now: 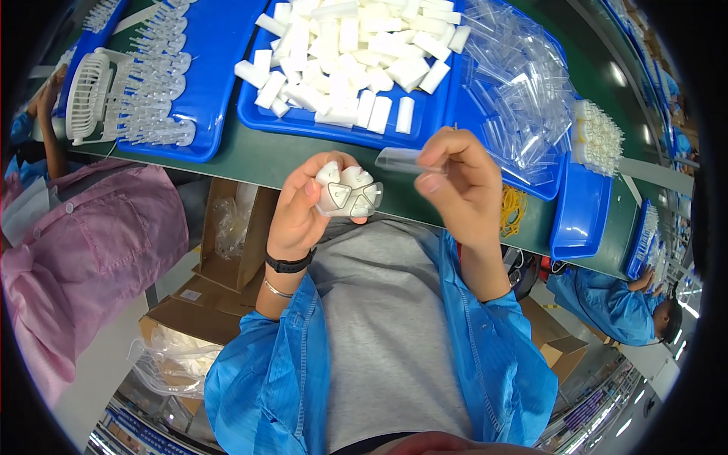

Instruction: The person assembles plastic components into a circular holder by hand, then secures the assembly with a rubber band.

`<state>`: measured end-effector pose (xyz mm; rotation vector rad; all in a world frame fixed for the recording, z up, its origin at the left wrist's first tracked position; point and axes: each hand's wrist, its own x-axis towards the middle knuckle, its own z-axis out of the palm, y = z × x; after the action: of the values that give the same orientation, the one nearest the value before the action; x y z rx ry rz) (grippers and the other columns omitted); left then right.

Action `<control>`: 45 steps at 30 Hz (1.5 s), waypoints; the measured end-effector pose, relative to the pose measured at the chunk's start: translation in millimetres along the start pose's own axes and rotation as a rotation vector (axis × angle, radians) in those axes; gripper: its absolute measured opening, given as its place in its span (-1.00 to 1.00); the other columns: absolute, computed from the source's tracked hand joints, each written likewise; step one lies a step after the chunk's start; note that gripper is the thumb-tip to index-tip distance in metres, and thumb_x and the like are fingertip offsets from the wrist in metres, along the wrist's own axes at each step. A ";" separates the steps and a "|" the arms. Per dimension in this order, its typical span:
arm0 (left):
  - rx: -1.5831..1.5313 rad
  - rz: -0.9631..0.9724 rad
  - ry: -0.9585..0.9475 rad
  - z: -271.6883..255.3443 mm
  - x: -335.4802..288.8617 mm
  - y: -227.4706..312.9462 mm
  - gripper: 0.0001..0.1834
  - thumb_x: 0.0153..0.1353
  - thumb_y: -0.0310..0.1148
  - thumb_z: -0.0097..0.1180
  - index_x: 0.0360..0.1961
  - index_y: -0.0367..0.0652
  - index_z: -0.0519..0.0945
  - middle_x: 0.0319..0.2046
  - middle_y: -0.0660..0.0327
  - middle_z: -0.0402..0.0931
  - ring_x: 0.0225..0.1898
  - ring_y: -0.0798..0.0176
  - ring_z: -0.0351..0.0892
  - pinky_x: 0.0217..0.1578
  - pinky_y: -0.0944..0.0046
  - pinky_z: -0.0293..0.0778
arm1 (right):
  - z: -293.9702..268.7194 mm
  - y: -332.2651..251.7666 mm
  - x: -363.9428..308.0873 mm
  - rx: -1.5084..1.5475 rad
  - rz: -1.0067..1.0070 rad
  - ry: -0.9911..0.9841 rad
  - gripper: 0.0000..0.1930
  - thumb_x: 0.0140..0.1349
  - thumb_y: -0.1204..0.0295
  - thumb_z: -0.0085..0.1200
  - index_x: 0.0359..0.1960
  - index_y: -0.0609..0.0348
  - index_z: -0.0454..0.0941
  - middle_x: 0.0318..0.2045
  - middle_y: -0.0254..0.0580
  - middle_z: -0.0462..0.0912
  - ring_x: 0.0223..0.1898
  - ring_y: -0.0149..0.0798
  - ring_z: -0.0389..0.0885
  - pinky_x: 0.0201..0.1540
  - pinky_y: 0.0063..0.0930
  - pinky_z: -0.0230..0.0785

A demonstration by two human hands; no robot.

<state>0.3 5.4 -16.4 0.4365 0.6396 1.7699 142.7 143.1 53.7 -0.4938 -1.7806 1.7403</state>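
My left hand [292,212] is closed around a small bundle of white pieces [350,189] with triangular ends, at least some of them in clear plastic. Its fingers and thumb wrap the bundle's left side and underside. To the right, my right hand [472,189] pinches a clear plastic sleeve [396,158] between thumb and fingers. The sleeve points left, above and slightly right of the bundle, apart from it. Beyond my hands, loose white foam-like blocks [345,57] fill a blue tray [303,130]. A heap of clear plastic sleeves [516,91] lies to its right.
Yellow rubber bands [513,211] lie by my right wrist. A small blue tray [580,216] adjoins a white bristly bundle [597,136]. At left, another blue tray [216,68] holds clear pronged parts [155,83]. Cardboard boxes [201,307] stand below; co-workers sit on both sides.
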 end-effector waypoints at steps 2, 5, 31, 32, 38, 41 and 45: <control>-0.017 0.005 -0.056 -0.9 -0.9 1.8 -0.50 0.23 -0.08 0.02 -0.08 -0.35 0.37 -0.14 0.06 0.34 -0.15 0.13 0.50 -0.34 0.16 0.58 | -1.5 -1.9 3.9 -0.085 -0.026 -0.014 -0.83 -0.04 0.52 0.26 -0.38 0.14 0.54 -0.57 -0.43 0.37 -0.52 -0.53 0.28 -0.41 -0.64 0.13; 0.026 -0.009 -0.068 0.6 -1.7 2.5 -0.55 0.23 -0.08 0.02 -0.10 -0.30 0.39 -0.08 0.02 0.35 -0.09 0.14 0.47 -0.21 0.17 0.54 | -2.1 -6.5 9.4 -0.354 -0.224 -0.115 -0.80 -0.14 0.58 0.25 -0.41 0.19 0.55 -0.49 -0.30 0.46 -0.44 -0.42 0.36 -0.37 -0.60 0.17; 0.183 0.062 -0.013 3.2 -1.2 0.4 -0.59 0.20 -0.09 0.07 -0.13 -0.20 0.38 -0.01 -0.14 0.42 -0.01 0.12 0.47 -0.01 0.18 0.41 | 10.3 -0.1 19.0 -0.358 -0.278 0.071 -0.69 -0.20 0.42 0.40 -0.35 0.14 0.63 -0.45 -0.30 0.62 -0.44 -0.40 0.50 -0.41 -0.58 0.33; 0.180 0.062 -0.014 3.6 -1.0 1.2 -0.59 0.20 -0.09 0.07 -0.13 -0.20 0.38 -0.01 -0.14 0.42 -0.01 0.12 0.47 -0.01 0.18 0.41 | 9.8 0.1 19.6 -0.394 -0.300 0.103 -0.70 -0.22 0.40 0.41 -0.38 0.14 0.62 -0.48 -0.31 0.62 -0.45 -0.38 0.51 -0.43 -0.57 0.33; 0.199 0.060 0.004 3.9 -1.5 1.5 -0.59 0.20 -0.10 0.07 -0.15 -0.23 0.38 -0.02 -0.13 0.43 -0.04 0.13 0.49 -0.02 0.18 0.43 | 5.2 -3.8 20.8 -0.532 -0.361 0.102 -0.69 -0.29 0.49 0.43 -0.45 0.17 0.58 -0.45 -0.23 0.63 -0.41 -0.38 0.52 -0.39 -0.58 0.31; 0.201 0.056 -0.004 3.1 -1.3 0.6 -0.60 0.20 -0.10 0.07 -0.15 -0.22 0.38 -0.03 -0.13 0.43 -0.04 0.13 0.49 -0.03 0.18 0.43 | 4.3 -3.2 20.6 -0.533 -0.373 0.107 -0.68 -0.30 0.48 0.44 -0.45 0.16 0.58 -0.45 -0.24 0.63 -0.42 -0.38 0.51 -0.39 -0.58 0.31; 0.200 0.062 -0.004 1.6 -1.7 -0.8 -0.60 0.20 -0.10 0.07 -0.14 -0.22 0.38 -0.03 -0.13 0.43 -0.04 0.13 0.49 -0.03 0.18 0.43 | 2.8 -1.8 19.9 -0.555 -0.376 0.131 -0.67 -0.30 0.48 0.44 -0.44 0.16 0.56 -0.45 -0.23 0.62 -0.41 -0.37 0.52 -0.40 -0.57 0.32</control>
<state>2.3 4.2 -15.6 0.6015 0.8115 1.7701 126.1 153.5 58.6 -0.4423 -2.0919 0.9337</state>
